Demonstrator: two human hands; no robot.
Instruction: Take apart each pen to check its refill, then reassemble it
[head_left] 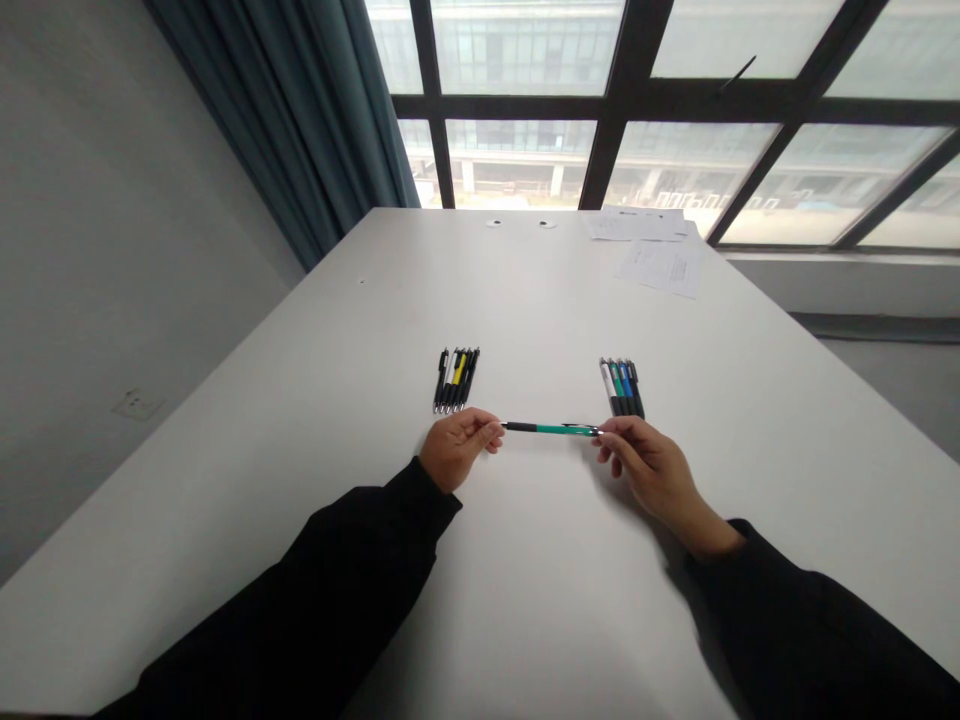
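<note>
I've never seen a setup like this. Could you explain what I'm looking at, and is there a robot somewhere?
No robot here: these are a person's own bare hands, coming out of black sleeves. There is just one picture, taken by a camera worn on that person's head, looking forward and down.

The left hand pinches the tip end of a green pen, and the right hand pinches its other end, near the clip. The pen lies crosswise between them.

On the white table beyond the hands are two groups of pens: the left group includes black, white and yellow ones; the right group, white, green, blue and black. Papers lie at the far edge, by the window.
</note>
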